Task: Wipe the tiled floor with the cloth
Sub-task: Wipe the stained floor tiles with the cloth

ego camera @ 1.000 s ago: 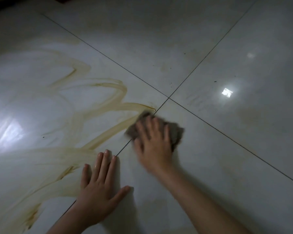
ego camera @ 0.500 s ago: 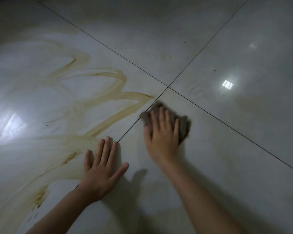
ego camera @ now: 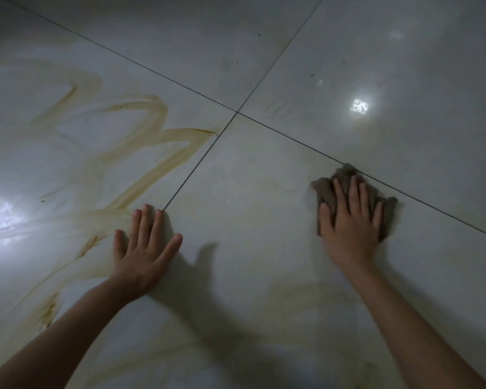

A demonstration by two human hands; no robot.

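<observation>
On the near tile: a grey-brown cloth (ego camera: 327, 192) lies bunched on the floor (ego camera: 250, 192) under the right hand (ego camera: 351, 228). Its far tip reaches the dark joint line (ego camera: 292, 138) that runs off to the right, well to the right of the spot where four tiles meet.
Right hand: palm down on the cloth, pressing it to the tile; the bare forearm comes in from the lower right.
Right fingers (ego camera: 352, 192): straight and slightly spread across the cloth, with the thumb lying out to the left along its edge; none curl round it.
Left hand (ego camera: 141, 248): flat on the bare floor, well apart from the cloth, holding nothing.
Left fingers (ego camera: 143, 223): the three middle ones straight and close together, the little finger slightly apart, and the thumb splayed out to the right. The tips lie at the near end of the other joint line.
Smears (ego camera: 152, 169): yellow-brown streaks loop over the left tile, reach the joint line and run down past the left hand; fainter marks show on the near tile.
Floor: glossy pale tiles with thin dark joints; a few small dark specks (ego camera: 239, 87) dot the far tiles.
Square of light (ego camera: 359, 105): a bright reflection on the far right tile.
Shadow (ego camera: 202, 276): dark, just right of the left hand and arm.
</observation>
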